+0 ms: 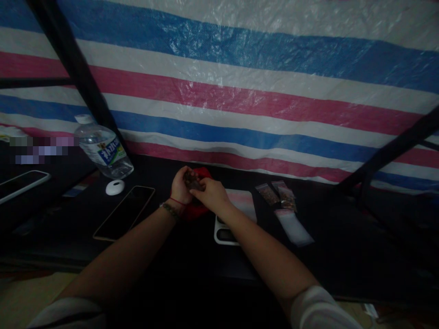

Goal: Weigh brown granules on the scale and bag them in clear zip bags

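Black tabletop point(192, 260) | brown, grainy pieces point(191, 178) | left fingers point(185, 170) curled around | right fingers point(202, 184) pressed together

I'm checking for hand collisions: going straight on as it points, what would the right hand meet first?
Probably the small brown pieces cupped in the left hand, then that hand itself. The right hand is so close that this dim view leaves unclear whether it touches them.

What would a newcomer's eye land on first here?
First, the glossy striped sheet in blue, white and red filling the whole background. Then the two hands, left and right, meeting at centre over a red item, brown bits in the left palm. The clear bottle stands out at far left.
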A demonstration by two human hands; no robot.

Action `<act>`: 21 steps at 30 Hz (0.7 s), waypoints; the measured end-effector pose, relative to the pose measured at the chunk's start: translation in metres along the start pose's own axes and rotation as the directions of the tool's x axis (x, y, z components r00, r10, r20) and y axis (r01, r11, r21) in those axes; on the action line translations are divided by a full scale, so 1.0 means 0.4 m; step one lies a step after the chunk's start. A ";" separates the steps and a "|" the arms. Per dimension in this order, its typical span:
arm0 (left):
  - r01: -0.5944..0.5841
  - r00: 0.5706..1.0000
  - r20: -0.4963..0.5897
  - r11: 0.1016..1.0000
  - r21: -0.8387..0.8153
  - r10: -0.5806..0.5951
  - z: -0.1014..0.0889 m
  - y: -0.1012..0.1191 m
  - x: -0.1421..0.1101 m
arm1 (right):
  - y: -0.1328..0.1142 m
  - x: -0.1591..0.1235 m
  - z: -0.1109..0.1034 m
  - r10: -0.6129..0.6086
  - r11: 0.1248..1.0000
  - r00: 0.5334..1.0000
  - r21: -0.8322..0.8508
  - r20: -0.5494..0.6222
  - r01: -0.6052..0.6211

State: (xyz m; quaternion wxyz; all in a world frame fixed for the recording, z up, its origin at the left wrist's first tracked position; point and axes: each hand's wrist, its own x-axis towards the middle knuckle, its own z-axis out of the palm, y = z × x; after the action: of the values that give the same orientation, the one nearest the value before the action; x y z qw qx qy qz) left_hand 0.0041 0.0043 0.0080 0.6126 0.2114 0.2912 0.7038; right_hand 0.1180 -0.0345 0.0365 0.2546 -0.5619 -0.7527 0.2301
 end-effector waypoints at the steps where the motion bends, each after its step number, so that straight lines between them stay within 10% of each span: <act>1: 0.019 1.000 -0.002 1.000 -0.011 -0.019 0.000 -0.001 0.001 | 0.000 0.000 0.000 0.005 1.000 1.000 -0.014 0.007 -0.004; 21: -0.027 0.998 0.063 0.999 0.045 0.024 -0.022 -0.011 0.022 | 0.001 -0.006 -0.007 0.010 0.985 0.999 -0.171 0.038 -0.003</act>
State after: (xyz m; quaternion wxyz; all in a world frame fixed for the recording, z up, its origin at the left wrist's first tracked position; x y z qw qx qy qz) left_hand 0.0002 0.0122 -0.0019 0.6073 0.2509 0.2855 0.6977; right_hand 0.1208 -0.0364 0.0383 0.1902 -0.5796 -0.7726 0.1761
